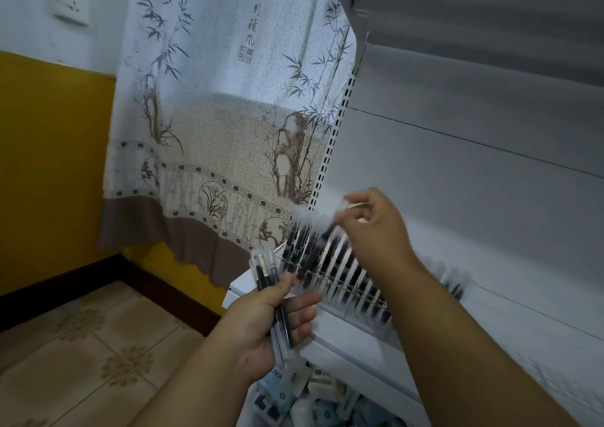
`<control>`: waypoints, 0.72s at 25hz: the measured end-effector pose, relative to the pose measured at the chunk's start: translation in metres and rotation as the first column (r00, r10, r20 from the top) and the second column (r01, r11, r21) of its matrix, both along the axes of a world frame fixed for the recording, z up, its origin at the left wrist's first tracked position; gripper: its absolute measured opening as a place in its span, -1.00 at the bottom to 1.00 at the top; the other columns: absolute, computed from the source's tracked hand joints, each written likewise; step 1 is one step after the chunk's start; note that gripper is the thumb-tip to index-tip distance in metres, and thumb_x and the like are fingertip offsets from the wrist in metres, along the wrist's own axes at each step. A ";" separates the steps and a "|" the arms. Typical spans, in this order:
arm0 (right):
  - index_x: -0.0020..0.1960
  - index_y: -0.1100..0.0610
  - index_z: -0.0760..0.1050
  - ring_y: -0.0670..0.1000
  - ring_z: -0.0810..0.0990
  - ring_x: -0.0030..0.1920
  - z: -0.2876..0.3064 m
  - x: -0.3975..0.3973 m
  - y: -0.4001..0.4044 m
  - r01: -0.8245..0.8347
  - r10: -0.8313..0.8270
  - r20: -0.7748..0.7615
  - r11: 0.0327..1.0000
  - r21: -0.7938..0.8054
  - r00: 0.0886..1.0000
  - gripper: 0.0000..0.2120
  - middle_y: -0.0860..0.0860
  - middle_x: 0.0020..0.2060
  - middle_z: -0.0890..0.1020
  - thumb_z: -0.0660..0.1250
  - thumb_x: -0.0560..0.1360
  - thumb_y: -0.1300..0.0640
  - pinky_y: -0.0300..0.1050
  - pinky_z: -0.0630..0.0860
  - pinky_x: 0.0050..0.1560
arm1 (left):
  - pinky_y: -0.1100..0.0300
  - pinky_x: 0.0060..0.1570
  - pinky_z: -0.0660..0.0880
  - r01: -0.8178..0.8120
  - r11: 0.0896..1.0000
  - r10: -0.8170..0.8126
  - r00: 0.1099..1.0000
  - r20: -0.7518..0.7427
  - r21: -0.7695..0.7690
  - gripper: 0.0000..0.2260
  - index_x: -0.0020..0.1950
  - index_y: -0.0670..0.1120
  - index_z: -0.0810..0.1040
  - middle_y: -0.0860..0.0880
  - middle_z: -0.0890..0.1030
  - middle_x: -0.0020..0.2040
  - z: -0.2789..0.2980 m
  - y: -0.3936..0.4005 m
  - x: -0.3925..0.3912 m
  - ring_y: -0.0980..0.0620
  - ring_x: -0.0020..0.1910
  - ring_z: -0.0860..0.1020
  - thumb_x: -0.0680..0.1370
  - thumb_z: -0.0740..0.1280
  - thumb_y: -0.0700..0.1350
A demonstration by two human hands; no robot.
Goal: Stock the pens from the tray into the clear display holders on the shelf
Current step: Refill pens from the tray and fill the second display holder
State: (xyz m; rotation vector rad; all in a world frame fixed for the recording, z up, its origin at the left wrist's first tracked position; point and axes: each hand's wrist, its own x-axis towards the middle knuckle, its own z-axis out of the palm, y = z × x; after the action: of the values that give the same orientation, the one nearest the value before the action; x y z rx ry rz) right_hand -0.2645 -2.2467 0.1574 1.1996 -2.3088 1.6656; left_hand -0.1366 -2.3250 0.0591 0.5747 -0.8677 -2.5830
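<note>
Presently, the left hand (261, 312) grips a bundle of pens (273, 296), fingers and thumb curled round the barrels near their middle. The pens are clear-bodied with dark refills; their upper ends stand above the thumb and their lower ends project below the palm. How many pens the bundle holds cannot be told because of blur.

The right hand (376, 227) is above and to the right of that grip, over the rear of the display holder (343, 276). Its thumb and fingertips pinch a single pen (336, 217) by the upper end; the pen is blurred, and its lower part slants down and leftward towards the slots. Whether its tip has entered a slot cannot be told.

The display holder is a clear, slotted rack standing on the white shelf (359, 338), directly between the two hands. Stocked pens (304, 240) stand in the slots to the left of the right hand's pinch, leaning back. The slots under the right wrist show dark and light bars; what they hold is unclear. A second clear holder (454, 282), also with dark-tipped pens, lies beyond the right forearm.

Below the left grip, a bin of packaged stationery (294, 390) sits under the shelf edge. A printed bamboo curtain (222, 116) hangs behind the left hand, against a yellow wall (49, 165), over a tiled floor (98, 361).
</note>
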 end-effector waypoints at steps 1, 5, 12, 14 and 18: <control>0.10 -0.02 0.46 -0.06 0.55 -0.38 0.002 -0.006 0.001 0.070 -0.077 -0.086 0.994 -0.087 0.993 -0.85 -0.10 -0.14 0.60 0.34 0.55 0.14 -0.04 0.58 -0.29 | 0.23 -0.54 0.51 -0.018 1.000 0.018 1.000 0.002 0.017 -0.79 0.14 -0.16 0.57 -0.24 0.71 -0.07 -0.002 -0.002 -0.001 0.02 -0.53 0.51 0.62 0.27 -0.07; 0.12 -0.04 0.41 -0.09 0.49 -0.37 -0.013 -0.012 -0.002 0.149 -0.162 -0.374 0.987 -0.062 0.913 -0.85 -0.16 -0.14 0.55 0.29 0.58 0.11 -0.14 0.51 -0.26 | 0.32 -0.62 0.28 -0.071 0.996 0.071 0.997 -0.007 0.050 -0.81 0.09 -0.17 0.56 -0.07 0.49 -0.39 -0.004 -0.006 -0.007 0.10 -0.59 0.26 0.63 0.25 -0.07; 0.10 -0.03 0.43 -0.07 0.54 -0.27 -0.019 -0.007 -0.009 0.152 -0.048 -0.419 0.964 0.219 0.907 -0.87 -0.09 -0.19 0.56 0.27 0.58 0.13 -0.11 0.54 -0.24 | 0.29 -0.61 0.27 -0.018 0.999 0.019 0.999 -0.031 0.030 -0.78 0.00 -0.14 0.49 -0.02 0.39 -0.42 -0.003 -0.003 -0.008 0.10 -0.59 0.27 0.60 0.28 0.02; 0.13 -0.01 0.43 -0.03 0.54 -0.25 -0.018 -0.004 -0.009 0.177 -0.056 -0.413 0.949 0.261 0.909 -0.85 -0.06 -0.19 0.56 0.23 0.58 0.15 -0.08 0.53 -0.23 | 0.28 -0.59 0.27 0.002 1.000 -0.001 0.999 -0.050 0.021 -0.81 -0.01 -0.14 0.48 -0.03 0.40 -0.40 -0.001 -0.001 -0.008 0.08 -0.58 0.27 0.60 0.28 -0.01; 0.03 0.12 0.46 0.12 0.55 -0.18 -0.010 -0.002 -0.013 0.336 -0.084 -0.533 0.854 0.398 0.842 -0.89 0.05 -0.17 0.58 0.17 0.58 0.18 -0.03 0.54 -0.17 | 0.24 -0.52 0.27 0.030 0.999 -0.032 0.998 -0.046 -0.040 -0.88 0.01 -0.14 0.50 -0.06 0.43 -0.35 0.002 0.005 -0.006 0.06 -0.54 0.27 0.60 0.27 -0.09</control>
State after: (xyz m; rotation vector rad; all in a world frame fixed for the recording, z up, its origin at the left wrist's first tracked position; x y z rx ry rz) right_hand -0.2663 -2.2601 0.1475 1.1873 -2.4349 0.6029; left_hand -0.1424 -2.3205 0.0609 0.4915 -0.9164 -2.5898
